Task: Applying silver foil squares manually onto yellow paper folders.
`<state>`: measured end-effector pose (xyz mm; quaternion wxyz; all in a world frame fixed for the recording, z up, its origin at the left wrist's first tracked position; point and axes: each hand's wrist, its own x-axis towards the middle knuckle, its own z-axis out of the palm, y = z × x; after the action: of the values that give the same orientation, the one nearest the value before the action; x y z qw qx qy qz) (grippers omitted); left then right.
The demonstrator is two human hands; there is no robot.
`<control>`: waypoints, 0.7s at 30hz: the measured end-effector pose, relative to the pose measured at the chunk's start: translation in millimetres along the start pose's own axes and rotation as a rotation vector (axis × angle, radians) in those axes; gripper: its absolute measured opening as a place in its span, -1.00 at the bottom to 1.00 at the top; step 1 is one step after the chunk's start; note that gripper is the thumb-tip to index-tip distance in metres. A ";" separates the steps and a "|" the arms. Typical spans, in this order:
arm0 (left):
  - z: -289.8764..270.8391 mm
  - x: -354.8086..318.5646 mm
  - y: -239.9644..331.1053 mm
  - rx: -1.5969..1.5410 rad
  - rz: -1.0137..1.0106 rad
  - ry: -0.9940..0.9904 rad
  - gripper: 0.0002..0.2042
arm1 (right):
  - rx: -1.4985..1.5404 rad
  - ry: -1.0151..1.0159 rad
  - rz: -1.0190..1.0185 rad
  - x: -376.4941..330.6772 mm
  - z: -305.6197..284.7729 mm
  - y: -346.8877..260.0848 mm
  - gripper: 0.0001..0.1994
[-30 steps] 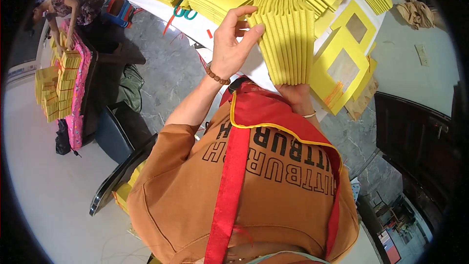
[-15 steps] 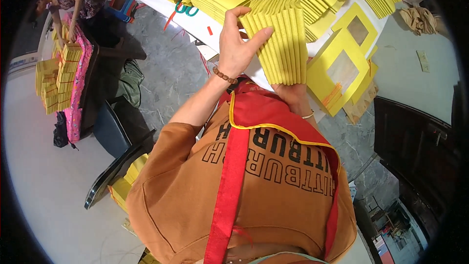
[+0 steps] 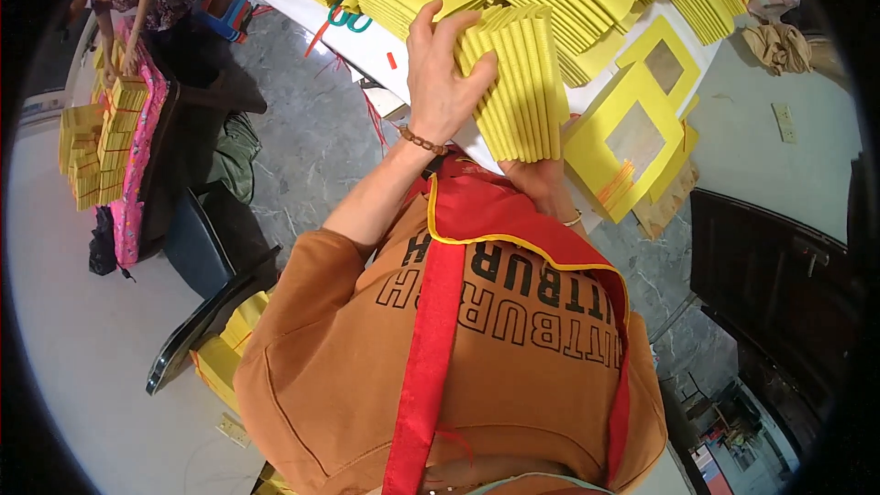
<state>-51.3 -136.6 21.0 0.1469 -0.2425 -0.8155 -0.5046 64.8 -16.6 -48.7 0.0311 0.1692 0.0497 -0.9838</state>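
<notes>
In front of my chest is a stack of flat, folded yellow pieces [image 3: 515, 87], with thick rounded edges side by side. My left hand [image 3: 445, 73] grips its upper left side, thumb at the near edge and bent fingers at the top corner; a brown bead bracelet circles that wrist. My right hand [image 3: 541, 181] supports the stack from below and behind, with most of its fingers hidden. Just right of it lie flat yellow pieces with a rectangular window [image 3: 636, 133], with orange bands across the lower corner.
Piles of yellow folded pieces [image 3: 550, 0] cover the far part of the white table [image 3: 380, 48]. Green-handled scissors [image 3: 350, 18] lie at the left. Another person [image 3: 137, 0] handles banded yellow bundles [image 3: 96, 151] at a pink-covered table. A dark chair [image 3: 206, 243] stands left.
The stack has shifted slightly left and down, and its pieces sit closer together. My left thumb has slid back toward the stack's left edge, and the fingers have lifted a little.
</notes>
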 end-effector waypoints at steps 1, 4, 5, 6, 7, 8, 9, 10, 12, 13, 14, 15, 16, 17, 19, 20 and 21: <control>-0.7 -0.4 1.1 -0.044 -0.014 -0.004 -0.57 | 0.003 -0.051 0.016 -0.1 0.9 0.0 -0.56; 0.6 -1.4 0.3 -0.088 -0.030 -0.017 -0.64 | 0.023 -0.045 0.031 -1.1 2.7 0.0 -0.57; 1.2 -1.5 -0.2 -0.087 -0.034 -0.027 -0.66 | 0.042 0.014 0.027 -1.0 3.2 -0.1 -0.57; 1.2 -1.7 -0.6 -0.087 -0.034 -0.028 -0.66 | 0.043 0.014 0.027 -1.1 4.0 -0.1 -0.57; 1.4 -1.8 -1.1 -0.088 -0.035 -0.021 -0.67 | 0.011 0.028 0.022 -1.1 5.6 -0.4 -0.57; 1.4 -2.0 -1.4 -0.089 -0.036 -0.015 -0.68 | -0.021 0.041 0.018 -0.9 6.2 -0.5 -0.58; 1.4 -1.7 -0.6 -0.090 -0.036 -0.020 -0.68 | -0.018 0.043 0.014 -0.9 5.9 -0.7 -0.58; 1.0 -1.1 0.6 -0.086 -0.031 -0.018 -0.68 | -0.022 0.038 0.013 -0.3 5.6 -1.0 -0.58; 0.8 -0.4 1.0 -0.080 -0.025 -0.017 -0.68 | -0.024 0.032 0.012 -0.3 4.7 -1.5 -0.58; 0.7 -0.1 0.6 -0.066 -0.019 -0.017 -0.68 | -0.025 0.023 0.016 -0.3 3.5 -1.8 -0.58; 0.6 0.0 0.1 -0.052 -0.014 -0.017 -0.69 | -0.026 0.014 0.020 -0.3 2.8 -2.0 -0.58; 0.6 0.1 -0.7 -0.051 -0.012 -0.016 -0.69 | -0.025 0.012 0.020 0.0 2.7 -2.1 -0.58; 0.5 -0.3 -1.3 -0.052 -0.009 -0.022 -0.69 | -0.020 -0.001 0.021 0.1 2.7 -1.9 -0.58; 0.2 -0.7 -2.0 -0.052 -0.007 -0.028 -0.69 | -0.016 -0.015 0.022 0.5 2.9 -1.8 -0.58; 0.1 -1.4 -2.1 -0.069 0.000 -0.029 -0.70 | -0.017 0.036 0.006 0.8 4.1 -1.9 -0.59; 0.4 -1.2 -2.0 -0.086 0.005 -0.029 -0.70 | -0.019 0.088 -0.008 1.0 4.5 -2.2 -0.59; 0.4 -1.2 -1.7 -0.084 0.005 -0.029 -0.70 | -0.018 0.088 -0.007 0.9 4.0 -2.1 -0.59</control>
<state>-51.2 -137.2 18.9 0.1257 -0.2577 -0.7950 -0.5345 62.5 -14.9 -45.1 0.0271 0.2118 0.0602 -0.9751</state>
